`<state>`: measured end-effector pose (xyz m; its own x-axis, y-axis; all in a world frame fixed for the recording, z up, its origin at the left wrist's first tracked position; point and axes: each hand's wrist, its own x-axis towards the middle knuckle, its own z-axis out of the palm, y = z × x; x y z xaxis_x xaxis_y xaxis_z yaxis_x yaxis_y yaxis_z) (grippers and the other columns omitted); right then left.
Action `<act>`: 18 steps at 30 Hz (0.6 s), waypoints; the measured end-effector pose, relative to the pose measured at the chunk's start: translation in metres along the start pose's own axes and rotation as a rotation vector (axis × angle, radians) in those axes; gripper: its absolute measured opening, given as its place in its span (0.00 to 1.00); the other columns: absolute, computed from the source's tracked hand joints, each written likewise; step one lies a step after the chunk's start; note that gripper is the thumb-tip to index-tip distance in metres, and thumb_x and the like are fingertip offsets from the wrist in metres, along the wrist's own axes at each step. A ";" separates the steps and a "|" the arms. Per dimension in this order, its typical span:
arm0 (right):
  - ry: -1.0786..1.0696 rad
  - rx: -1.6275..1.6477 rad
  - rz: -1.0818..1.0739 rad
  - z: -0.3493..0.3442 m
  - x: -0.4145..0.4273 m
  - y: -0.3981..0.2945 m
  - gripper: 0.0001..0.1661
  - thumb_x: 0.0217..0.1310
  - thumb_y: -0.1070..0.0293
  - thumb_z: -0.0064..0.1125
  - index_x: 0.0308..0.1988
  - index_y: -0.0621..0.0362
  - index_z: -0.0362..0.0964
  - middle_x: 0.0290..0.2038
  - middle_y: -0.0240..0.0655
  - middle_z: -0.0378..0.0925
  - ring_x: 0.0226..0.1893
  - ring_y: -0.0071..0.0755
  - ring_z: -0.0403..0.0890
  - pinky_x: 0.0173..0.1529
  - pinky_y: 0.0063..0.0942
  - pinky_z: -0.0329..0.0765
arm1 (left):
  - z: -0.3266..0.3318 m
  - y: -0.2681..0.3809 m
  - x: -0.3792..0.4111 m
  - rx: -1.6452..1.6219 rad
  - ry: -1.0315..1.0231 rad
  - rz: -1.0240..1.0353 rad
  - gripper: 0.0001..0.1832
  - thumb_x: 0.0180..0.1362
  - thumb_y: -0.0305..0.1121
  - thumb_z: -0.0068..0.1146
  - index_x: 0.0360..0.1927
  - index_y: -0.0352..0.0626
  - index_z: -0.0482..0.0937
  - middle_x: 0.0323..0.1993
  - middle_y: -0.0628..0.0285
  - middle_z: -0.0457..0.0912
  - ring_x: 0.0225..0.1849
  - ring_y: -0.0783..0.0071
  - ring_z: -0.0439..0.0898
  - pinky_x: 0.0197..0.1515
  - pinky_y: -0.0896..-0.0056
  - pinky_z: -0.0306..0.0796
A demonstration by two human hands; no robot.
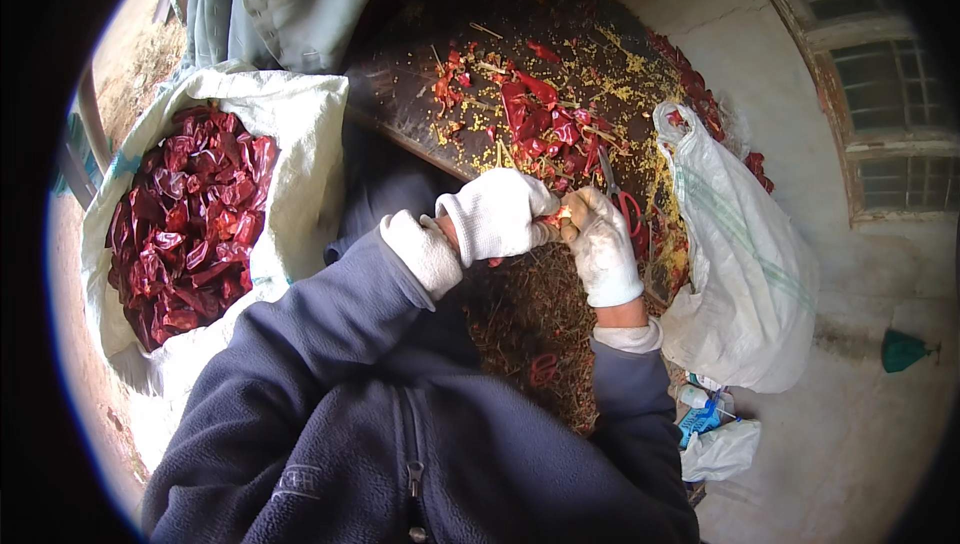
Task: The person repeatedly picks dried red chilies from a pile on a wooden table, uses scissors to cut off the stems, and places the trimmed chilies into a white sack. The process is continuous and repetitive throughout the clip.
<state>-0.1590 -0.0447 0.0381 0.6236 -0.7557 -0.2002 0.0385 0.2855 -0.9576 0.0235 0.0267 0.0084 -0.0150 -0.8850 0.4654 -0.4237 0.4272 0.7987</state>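
Note:
In a white knit glove, my left hand (502, 212) pinches a red dried chili pepper piece (556, 220) from the left. My right hand (600, 240), in a similar glove with stained fingertips, grips the same piece from the right; pale seeds or flesh show on it. The fingers hide most of the piece. Just beyond my hands, a heap of red dried chili peppers (536, 120) lies with stems and scattered yellow seeds (622, 83) on a dark tabletop (397, 94). Red-handled scissors (628, 212) lie right beside my right hand, blades pointing away.
On the left stands a white woven sack (307, 131) full of red dried chilies (191, 221). Another white woven sack (742, 259) leans at the right by the wall (847, 281). Stem litter (525, 319) covers the area below my hands, with a red looped object (543, 369) on it.

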 end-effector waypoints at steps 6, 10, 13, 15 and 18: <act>0.006 0.643 0.088 -0.029 0.021 0.017 0.10 0.63 0.73 0.53 0.45 0.61 0.67 0.34 0.34 0.72 0.26 0.26 0.71 0.33 0.23 0.72 | 0.001 0.007 0.002 0.033 -0.103 -0.010 0.08 0.46 0.34 0.66 0.27 0.41 0.81 0.27 0.53 0.82 0.32 0.50 0.81 0.34 0.57 0.76; 0.193 0.085 -0.283 -0.055 0.052 -0.001 0.06 0.67 0.72 0.49 0.35 0.58 0.72 0.29 0.34 0.75 0.26 0.28 0.75 0.34 0.30 0.77 | 0.009 0.021 -0.006 -0.173 -0.197 -0.127 0.09 0.47 0.33 0.67 0.32 0.42 0.84 0.28 0.54 0.83 0.32 0.56 0.83 0.35 0.60 0.77; -0.447 -0.920 -0.265 -0.055 0.064 -0.007 0.10 0.68 0.71 0.50 0.40 0.57 0.80 0.37 0.40 0.83 0.34 0.35 0.84 0.41 0.32 0.82 | 0.007 0.016 0.000 -0.370 -0.026 -0.313 0.11 0.52 0.35 0.69 0.35 0.40 0.84 0.27 0.54 0.83 0.27 0.68 0.82 0.33 0.69 0.75; -0.504 -1.329 -0.153 -0.047 0.072 -0.007 0.11 0.66 0.72 0.51 0.41 0.54 0.82 0.41 0.41 0.84 0.39 0.35 0.86 0.47 0.30 0.83 | 0.005 0.014 0.002 -0.659 -0.061 -0.641 0.13 0.55 0.38 0.69 0.35 0.39 0.84 0.24 0.62 0.81 0.25 0.80 0.77 0.30 0.74 0.72; -0.085 -1.177 -0.007 -0.036 0.133 -0.008 0.09 0.64 0.66 0.59 0.43 0.51 0.82 0.41 0.37 0.86 0.41 0.33 0.86 0.50 0.29 0.83 | 0.005 0.014 0.005 -0.968 -0.005 -0.667 0.14 0.57 0.39 0.68 0.37 0.39 0.83 0.25 0.68 0.81 0.26 0.83 0.76 0.30 0.78 0.70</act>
<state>-0.1046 -0.1692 0.0115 0.6781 -0.7005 -0.2223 -0.6738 -0.4719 -0.5685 0.0132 0.0273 0.0201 -0.0544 -0.9866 -0.1540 0.5161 -0.1598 0.8415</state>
